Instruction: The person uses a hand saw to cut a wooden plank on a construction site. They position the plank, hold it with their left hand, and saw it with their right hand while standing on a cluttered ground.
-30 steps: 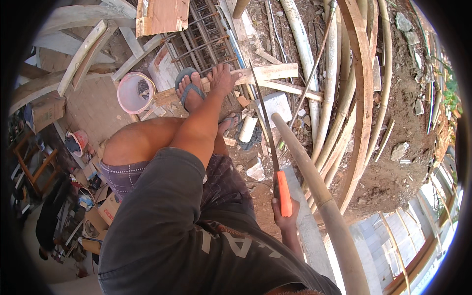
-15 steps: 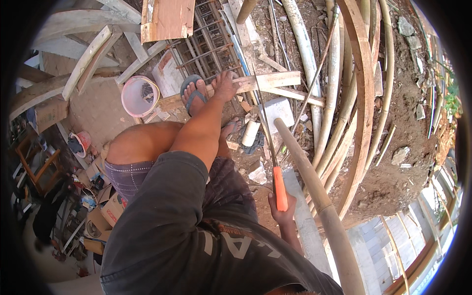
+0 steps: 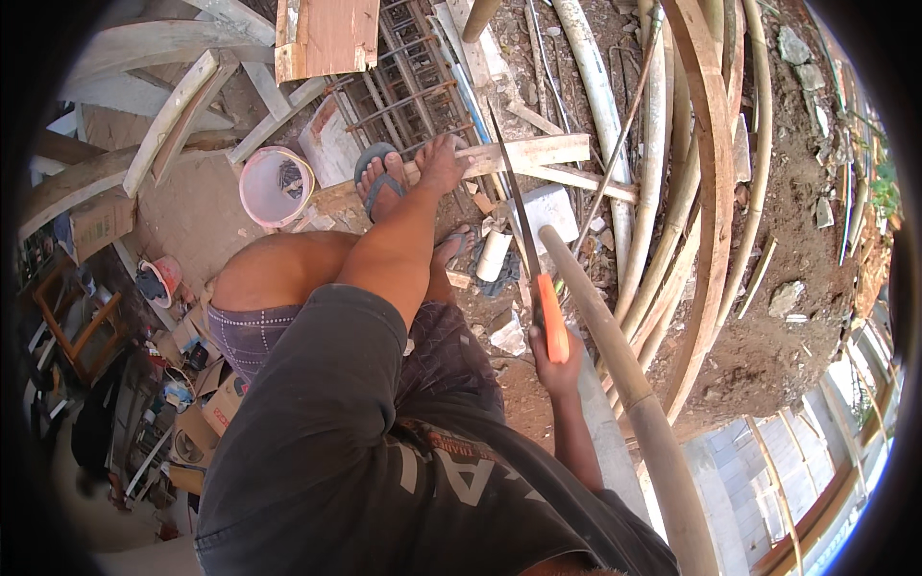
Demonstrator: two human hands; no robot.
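My left hand (image 3: 442, 165) grips a length of sawn timber (image 3: 547, 152), its fingers folded over the top. My left foot in a grey flip-flop (image 3: 376, 171) stands on the same timber, just left of that hand. Lower right, my right hand (image 3: 560, 363) is closed round the orange handle of a handsaw (image 3: 549, 312). The saw's long, thin blade crosses the timber to the right of my left hand, its tip pointing away from me. Whether the teeth sit in a cut is too fine to make out.
A pale pink bucket (image 3: 276, 187) stands left of my foot. Beyond lies a rusty rebar cage (image 3: 413, 96). Bamboo poles (image 3: 615, 350) and a long curved-looking beam (image 3: 711, 192) run along the right. Cardboard boxes (image 3: 192, 432) and clutter fill the lower left.
My right hand has pushed the handsaw forward, away from me, so more of the blade reaches past the timber. My left hand and foot stay in place on the timber.
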